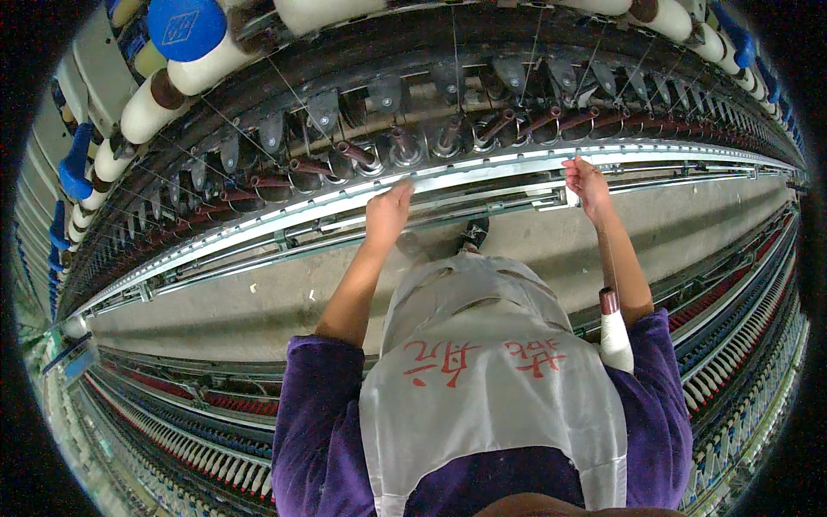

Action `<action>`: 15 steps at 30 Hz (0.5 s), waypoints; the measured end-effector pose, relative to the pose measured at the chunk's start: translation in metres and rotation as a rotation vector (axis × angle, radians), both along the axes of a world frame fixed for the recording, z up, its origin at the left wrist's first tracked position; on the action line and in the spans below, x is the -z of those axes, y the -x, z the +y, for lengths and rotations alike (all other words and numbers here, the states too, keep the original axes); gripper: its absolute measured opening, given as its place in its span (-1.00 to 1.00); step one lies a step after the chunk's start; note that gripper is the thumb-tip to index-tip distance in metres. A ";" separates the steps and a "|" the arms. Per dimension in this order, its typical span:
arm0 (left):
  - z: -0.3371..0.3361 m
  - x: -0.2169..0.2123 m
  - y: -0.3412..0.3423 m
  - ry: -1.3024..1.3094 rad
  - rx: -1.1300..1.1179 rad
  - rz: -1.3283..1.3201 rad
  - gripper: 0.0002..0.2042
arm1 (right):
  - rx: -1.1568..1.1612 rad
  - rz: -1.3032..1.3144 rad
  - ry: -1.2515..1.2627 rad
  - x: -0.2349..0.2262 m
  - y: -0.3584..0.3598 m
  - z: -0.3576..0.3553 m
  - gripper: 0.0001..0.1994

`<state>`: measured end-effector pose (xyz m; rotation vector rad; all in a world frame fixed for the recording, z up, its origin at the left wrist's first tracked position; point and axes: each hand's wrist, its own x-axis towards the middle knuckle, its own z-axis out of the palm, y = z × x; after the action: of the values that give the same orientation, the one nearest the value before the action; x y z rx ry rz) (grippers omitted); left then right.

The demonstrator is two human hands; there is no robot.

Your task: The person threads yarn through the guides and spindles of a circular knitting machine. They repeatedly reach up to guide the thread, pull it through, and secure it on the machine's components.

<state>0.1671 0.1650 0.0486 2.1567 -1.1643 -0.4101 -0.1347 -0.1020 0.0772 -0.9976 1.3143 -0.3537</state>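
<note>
My left hand (390,209) is closed at the near edge of the long white rail (345,203) of a spinning frame. Its fingertips are turned away, so anything in them is hidden. Farther right along the same rail, my right hand (587,183) is raised with thumb and fingers pinched; what they hold is too fine to make out. Beside my right forearm is a white yarn bobbin (615,340) with a brown tip. Beyond the rail stands a row of spindles with brown tubes (357,155), below dark guide brackets (385,93).
Large white roving bobbins (153,108) and blue holders (188,28) hang along the top. Metal rods (293,246) run under the rail. The concrete floor (215,302) forms an aisle, with another machine's row of white bobbins (215,457) behind me.
</note>
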 end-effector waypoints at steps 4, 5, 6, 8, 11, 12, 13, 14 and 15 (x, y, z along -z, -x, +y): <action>-0.017 0.003 0.001 0.024 -0.127 -0.155 -0.83 | -0.051 0.050 -0.015 0.000 -0.004 0.005 -0.68; -0.021 0.005 0.001 -0.028 -0.164 -0.180 -0.83 | -0.072 0.056 -0.011 0.000 -0.005 0.006 -0.68; -0.026 0.006 0.000 -0.057 -0.173 -0.231 -0.84 | -0.068 0.055 -0.018 0.000 -0.006 0.008 -0.68; -0.034 0.008 -0.001 -0.037 -0.198 -0.274 -0.84 | -0.071 0.045 -0.025 0.000 -0.008 0.009 -0.70; -0.036 0.010 0.000 -0.047 -0.222 -0.265 -0.86 | -0.045 0.041 -0.011 -0.002 -0.011 0.009 -0.71; -0.034 0.011 0.000 -0.050 -0.231 -0.262 -0.87 | -0.028 0.014 0.002 -0.004 -0.012 0.008 -0.71; -0.030 0.010 0.000 -0.004 -0.229 -0.228 -0.87 | -0.017 -0.018 0.012 -0.006 -0.014 0.008 -0.71; -0.025 0.010 0.000 0.048 -0.231 -0.205 -0.88 | 0.007 -0.021 0.021 -0.010 -0.016 0.008 -0.71; -0.019 0.008 -0.001 0.133 -0.228 -0.205 -0.88 | -0.002 -0.077 0.032 -0.016 -0.019 0.009 -0.71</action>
<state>0.1678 0.1464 0.0401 2.2198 -1.0061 -0.0115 -0.1157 -0.0928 0.0928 -1.0026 1.2413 -0.4095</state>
